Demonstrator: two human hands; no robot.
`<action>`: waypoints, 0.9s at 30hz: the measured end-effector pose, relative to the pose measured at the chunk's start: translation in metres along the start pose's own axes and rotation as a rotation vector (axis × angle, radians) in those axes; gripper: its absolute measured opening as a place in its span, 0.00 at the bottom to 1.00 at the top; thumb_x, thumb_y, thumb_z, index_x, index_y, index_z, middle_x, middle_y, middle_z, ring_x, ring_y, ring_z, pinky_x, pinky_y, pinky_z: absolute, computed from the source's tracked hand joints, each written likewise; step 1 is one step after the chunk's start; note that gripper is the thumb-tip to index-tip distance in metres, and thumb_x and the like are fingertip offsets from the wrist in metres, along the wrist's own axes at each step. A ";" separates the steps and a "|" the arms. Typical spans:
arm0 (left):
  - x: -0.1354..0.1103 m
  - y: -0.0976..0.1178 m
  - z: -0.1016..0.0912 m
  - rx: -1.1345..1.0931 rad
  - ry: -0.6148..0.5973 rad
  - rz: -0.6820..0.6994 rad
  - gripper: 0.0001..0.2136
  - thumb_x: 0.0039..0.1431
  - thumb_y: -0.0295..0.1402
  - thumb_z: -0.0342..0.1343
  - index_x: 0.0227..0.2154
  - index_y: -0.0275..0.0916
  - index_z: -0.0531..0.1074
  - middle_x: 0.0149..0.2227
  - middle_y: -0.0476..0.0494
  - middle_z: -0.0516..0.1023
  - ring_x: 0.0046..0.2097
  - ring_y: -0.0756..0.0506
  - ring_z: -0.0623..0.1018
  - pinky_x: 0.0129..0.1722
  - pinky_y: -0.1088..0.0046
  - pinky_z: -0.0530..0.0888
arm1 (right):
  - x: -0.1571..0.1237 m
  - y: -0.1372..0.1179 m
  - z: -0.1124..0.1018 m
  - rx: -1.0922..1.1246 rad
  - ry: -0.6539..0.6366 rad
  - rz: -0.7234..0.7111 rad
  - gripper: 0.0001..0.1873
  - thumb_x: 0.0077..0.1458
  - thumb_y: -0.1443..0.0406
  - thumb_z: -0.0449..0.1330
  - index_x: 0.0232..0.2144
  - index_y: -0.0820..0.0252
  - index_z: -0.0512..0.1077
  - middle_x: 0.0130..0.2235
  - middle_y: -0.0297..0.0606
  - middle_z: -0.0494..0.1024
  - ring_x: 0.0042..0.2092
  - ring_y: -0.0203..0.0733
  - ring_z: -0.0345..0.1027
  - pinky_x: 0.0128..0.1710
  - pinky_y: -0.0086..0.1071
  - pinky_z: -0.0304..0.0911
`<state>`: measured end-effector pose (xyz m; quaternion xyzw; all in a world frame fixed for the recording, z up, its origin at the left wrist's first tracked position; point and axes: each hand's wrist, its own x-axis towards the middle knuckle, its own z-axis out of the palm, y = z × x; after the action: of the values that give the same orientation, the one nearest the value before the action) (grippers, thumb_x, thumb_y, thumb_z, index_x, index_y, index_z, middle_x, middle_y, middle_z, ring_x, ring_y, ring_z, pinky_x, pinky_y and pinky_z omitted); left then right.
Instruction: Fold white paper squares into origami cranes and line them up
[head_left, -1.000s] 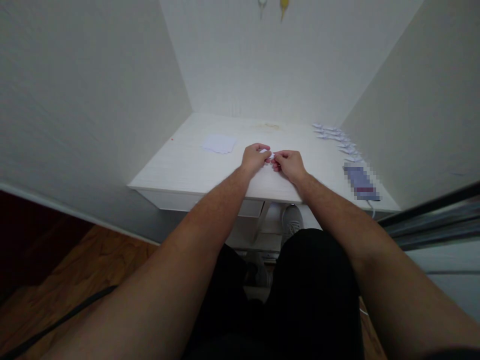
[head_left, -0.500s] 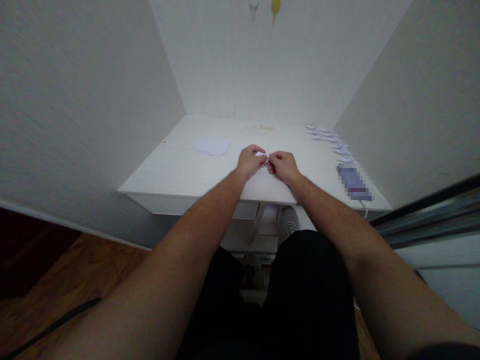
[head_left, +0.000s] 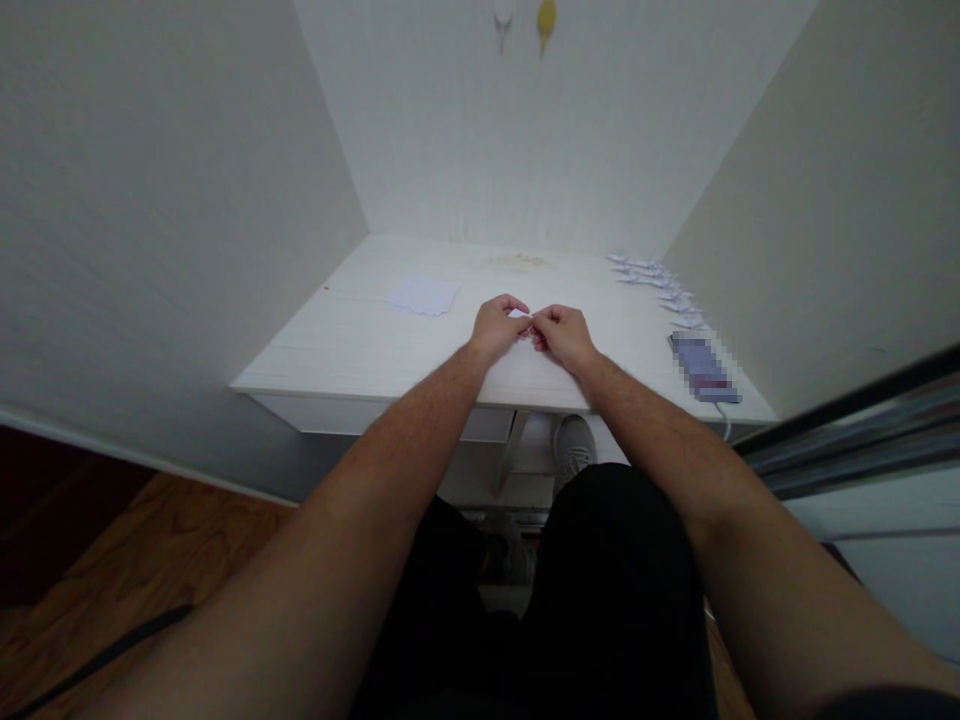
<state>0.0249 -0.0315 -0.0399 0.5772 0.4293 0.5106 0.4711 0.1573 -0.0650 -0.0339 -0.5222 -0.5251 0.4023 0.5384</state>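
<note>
A small piece of folded white paper [head_left: 517, 314] is pinched between my two hands, just above the white desk [head_left: 352, 350]. My left hand [head_left: 498, 325] grips it from the left, thumb and forefinger closed on it. From the right, my right hand [head_left: 564, 334] pinches its other end with the fingers curled in. Most of the paper is hidden by my fingers, so its folds cannot be made out. Left of my hands lies a stack of white paper sheets [head_left: 424, 295]. Several small folded paper pieces [head_left: 645, 270] stand in a row at the back right.
A phone [head_left: 703, 366], blurred out, lies near the right edge with a white cable [head_left: 724, 422] running off the front. Walls close in the desk on the left, back and right. Two hooks, one yellow [head_left: 546, 18], hang on the back wall. My knees are below the desk.
The head view has shifted slightly. Both hands keep hold of the paper in nearly the same place, with the fingertips a little closer together and less of the paper showing.
</note>
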 end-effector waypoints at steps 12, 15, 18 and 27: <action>-0.003 0.005 0.000 0.004 0.021 -0.010 0.10 0.42 0.19 0.63 0.28 0.37 0.75 0.23 0.52 0.74 0.22 0.53 0.72 0.24 0.77 0.67 | 0.001 0.001 -0.001 -0.066 0.004 0.036 0.09 0.56 0.74 0.56 0.25 0.60 0.69 0.18 0.28 0.73 0.17 0.29 0.63 0.18 0.22 0.61; -0.004 0.008 0.000 -0.003 0.040 -0.042 0.10 0.41 0.18 0.63 0.28 0.37 0.75 0.24 0.52 0.74 0.22 0.53 0.72 0.25 0.77 0.68 | -0.001 -0.005 0.001 -0.012 0.007 0.093 0.10 0.56 0.76 0.54 0.27 0.61 0.70 0.19 0.28 0.74 0.17 0.29 0.65 0.19 0.22 0.63; -0.005 0.007 -0.001 -0.023 0.025 -0.028 0.10 0.43 0.18 0.63 0.28 0.37 0.74 0.24 0.52 0.74 0.21 0.53 0.72 0.24 0.77 0.68 | -0.004 -0.010 0.001 0.047 0.019 0.146 0.11 0.56 0.78 0.53 0.28 0.61 0.70 0.20 0.29 0.75 0.18 0.30 0.66 0.19 0.24 0.66; 0.000 0.008 -0.002 -0.101 -0.110 -0.048 0.10 0.45 0.16 0.62 0.29 0.35 0.72 0.22 0.53 0.73 0.21 0.53 0.75 0.25 0.77 0.71 | 0.001 -0.003 -0.002 0.011 -0.003 0.095 0.10 0.57 0.73 0.58 0.24 0.60 0.67 0.19 0.31 0.74 0.19 0.30 0.66 0.20 0.24 0.67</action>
<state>0.0226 -0.0331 -0.0320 0.5692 0.3900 0.4878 0.5347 0.1588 -0.0651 -0.0310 -0.5428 -0.4985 0.4310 0.5207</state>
